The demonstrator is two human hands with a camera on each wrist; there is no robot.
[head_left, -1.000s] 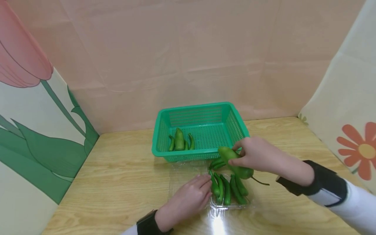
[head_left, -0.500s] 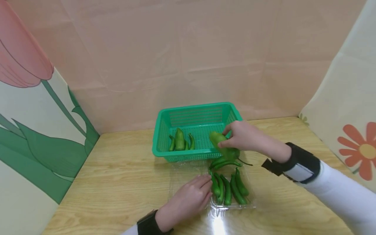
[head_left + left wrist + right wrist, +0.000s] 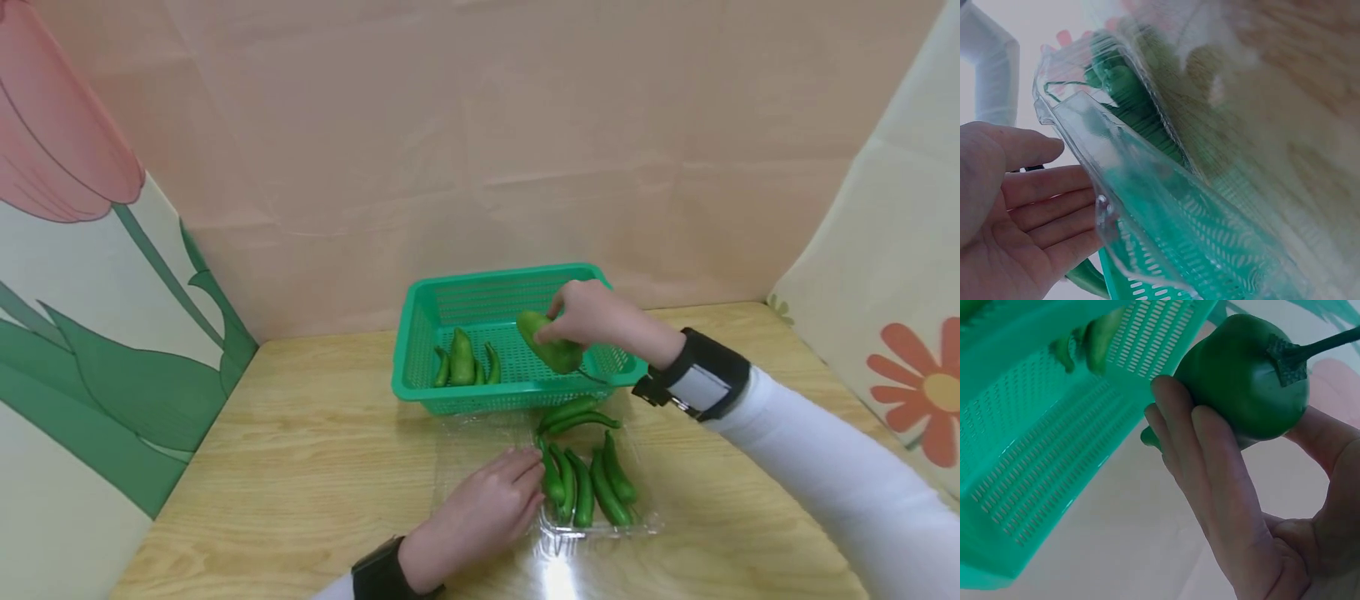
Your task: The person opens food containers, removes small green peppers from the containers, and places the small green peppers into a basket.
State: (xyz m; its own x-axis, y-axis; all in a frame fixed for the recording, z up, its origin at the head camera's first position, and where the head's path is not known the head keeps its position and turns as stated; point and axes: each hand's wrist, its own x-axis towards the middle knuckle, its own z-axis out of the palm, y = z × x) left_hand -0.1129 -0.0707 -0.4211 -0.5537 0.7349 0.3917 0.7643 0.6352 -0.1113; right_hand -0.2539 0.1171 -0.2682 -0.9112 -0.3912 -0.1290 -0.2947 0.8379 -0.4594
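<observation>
My right hand (image 3: 588, 314) grips a large green pepper (image 3: 553, 354) between thumb and fingers, over the right part of the green plastic basket (image 3: 517, 387). In the right wrist view the pepper (image 3: 1241, 375) shows its long stem pointing away from the palm. My left hand (image 3: 498, 496) rests at the near left side of a clear plastic clamshell box (image 3: 637, 527). In the left wrist view its extended fingers (image 3: 1054, 219) meet the box's edge, thumb apart. Several slender green chili peppers (image 3: 603, 492) lie in the box, two of them crosswise at its far end.
One large pepper (image 3: 461, 358) and several small chilies (image 3: 492, 364) are at the basket's left end. The box's clear lid (image 3: 472, 442) lies folded out to the left on the wooden table (image 3: 300, 467). A pink cloth backdrop (image 3: 450, 167) rises behind the basket.
My right hand has carried the large pepper up and left, from above the clamshell box to over the basket. The left hand has stayed in place.
</observation>
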